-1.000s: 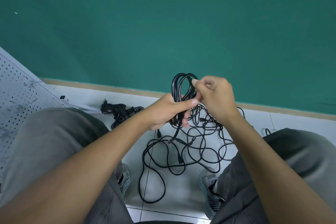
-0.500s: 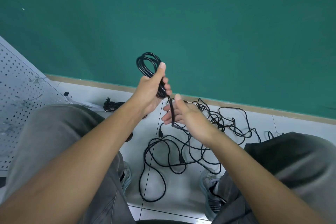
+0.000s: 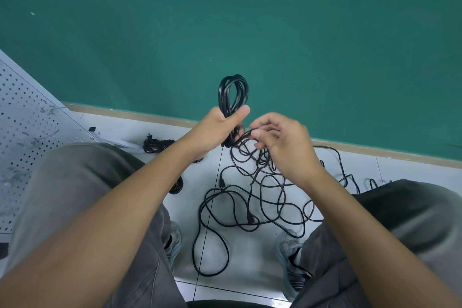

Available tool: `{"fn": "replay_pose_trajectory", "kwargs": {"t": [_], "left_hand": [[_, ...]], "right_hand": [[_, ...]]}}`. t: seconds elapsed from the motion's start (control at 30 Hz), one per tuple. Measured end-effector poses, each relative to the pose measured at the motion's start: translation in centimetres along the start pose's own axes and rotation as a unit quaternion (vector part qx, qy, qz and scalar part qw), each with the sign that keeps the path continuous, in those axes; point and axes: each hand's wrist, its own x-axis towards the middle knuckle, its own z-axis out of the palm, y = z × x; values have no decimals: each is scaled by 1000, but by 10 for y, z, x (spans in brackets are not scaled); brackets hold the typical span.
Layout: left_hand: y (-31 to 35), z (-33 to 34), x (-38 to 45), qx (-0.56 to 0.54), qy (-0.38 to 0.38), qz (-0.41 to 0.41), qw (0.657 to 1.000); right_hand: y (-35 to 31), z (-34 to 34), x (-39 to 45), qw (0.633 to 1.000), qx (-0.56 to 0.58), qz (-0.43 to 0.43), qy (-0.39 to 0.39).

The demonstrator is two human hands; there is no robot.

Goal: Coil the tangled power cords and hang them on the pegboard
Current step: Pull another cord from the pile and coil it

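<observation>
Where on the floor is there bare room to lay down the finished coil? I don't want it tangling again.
Bare tile lies between the pegboard and the small bundled cord by the wall. Between the shoes, the tangled cords crowd the floor. The left hand grips the coil.

Glossy black plastic-sheathed coil (image 3: 233, 97) in the left hand (image 3: 217, 130); scuffed perforated white metal pegboard (image 3: 27, 132) left of it; smooth pale tiles (image 3: 250, 270) below both hands, matt green wall (image 3: 250, 20) beyond

light: even, soft, bright | shadows: faint | edges: wide-angle bowing (skirting curves) | blur: slight softness
</observation>
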Motion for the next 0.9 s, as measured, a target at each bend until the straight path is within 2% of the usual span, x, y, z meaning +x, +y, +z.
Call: {"fn": "replay_pose_trajectory", "kwargs": {"t": [0.17,0.27,0.33,0.4,0.47,0.53,0.6,0.7,0.77,0.9], "left_hand": [[10,8,-14,-33,-136,-5,990],[6,8,-14,-122,-182,-15,976],[6,7,-12,-171,-172,-36,970],[7,3,-12,-215,-163,-43,962],[8,-3,-11,-246,-159,-34,956],[8,-6,-9,-255,-133,-30,957],[9,-7,-7,-230,-82,-38,969],[6,-5,-4,-162,-26,-51,985],[1,-2,-3,-133,-19,-65,989],[0,12,-7,-113,-39,-66,991]], "right_hand": [[3,-4,5,997,2,29,68],[4,-4,8,995,-11,45,84],[8,-4,10,996,17,49,68],[12,-6,11,997,55,52,15],[21,-6,12,995,47,69,-45],[27,-3,10,994,20,88,-64],[27,0,10,994,36,96,-25],[19,-3,12,988,96,97,79],[14,-6,14,981,121,86,125],[7,-6,15,974,140,60,170]]}}
